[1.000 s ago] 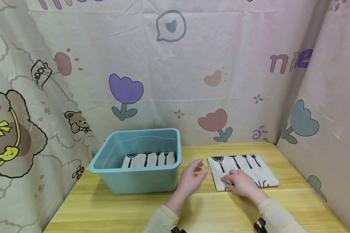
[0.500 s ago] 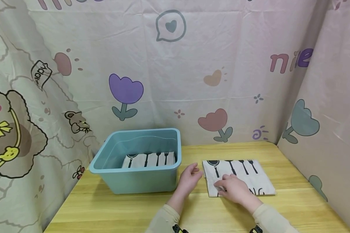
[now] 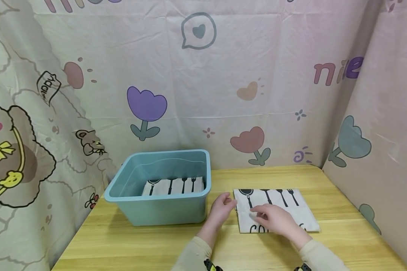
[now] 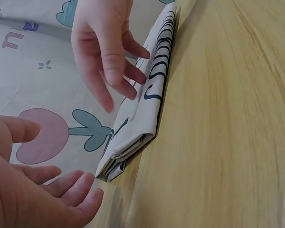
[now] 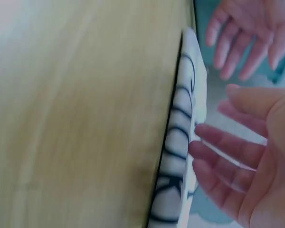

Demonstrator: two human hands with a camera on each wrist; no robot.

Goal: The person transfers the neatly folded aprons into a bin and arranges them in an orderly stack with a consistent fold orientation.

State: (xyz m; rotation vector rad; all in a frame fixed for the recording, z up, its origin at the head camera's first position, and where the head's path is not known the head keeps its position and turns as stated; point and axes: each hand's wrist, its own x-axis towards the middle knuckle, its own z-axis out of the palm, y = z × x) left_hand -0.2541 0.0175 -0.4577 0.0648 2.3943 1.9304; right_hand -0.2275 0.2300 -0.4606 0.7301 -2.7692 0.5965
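A folded white cloth (image 3: 274, 195) printed with black utensils and lettering lies flat on the table, its layered folds showing at one end in the left wrist view. Over its front part is my right hand (image 3: 274, 218); in the right wrist view this hand's loosely bent fingers (image 5: 223, 137) are close to the cloth and grip nothing. Whether the fingertips touch it, I cannot tell. My left hand (image 3: 220, 209) is at the cloth's left edge, relaxed and holding nothing; the left wrist view shows its fingers (image 4: 71, 185) apart from the folded end.
A blue-green plastic bin (image 3: 162, 210) stands left of my left hand. Inside lies another folded cloth (image 3: 174, 187) with the same utensil print. A patterned curtain (image 3: 196, 94) hangs behind and on both sides of the wooden table (image 3: 149, 248).
The cloth has slid toward me and slightly left, with my right hand on it at first. Now that hand looks lifted a little. My left hand has lowered slightly beside the cloth's edge.
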